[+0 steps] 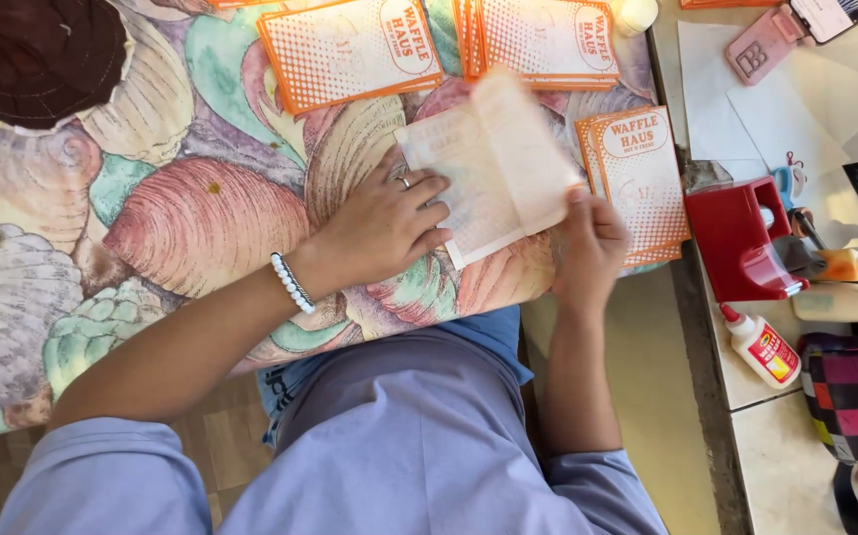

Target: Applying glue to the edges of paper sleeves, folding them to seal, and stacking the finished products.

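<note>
On shell-print cloth [201,218] | left hand [379,226] flat on paper sheet [493,163] | right hand [589,248] grip pinching its edge

blurred paper sheet [498,163], cap [38,54] cropped

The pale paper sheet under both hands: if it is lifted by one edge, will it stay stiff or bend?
The paper sheet would probably bend: its far flap already lifts and looks thin, almost see-through. It seems very light, so it may slide on the shell-pattern cloth unless the left hand presses it while the right hand pinches an edge.
</note>
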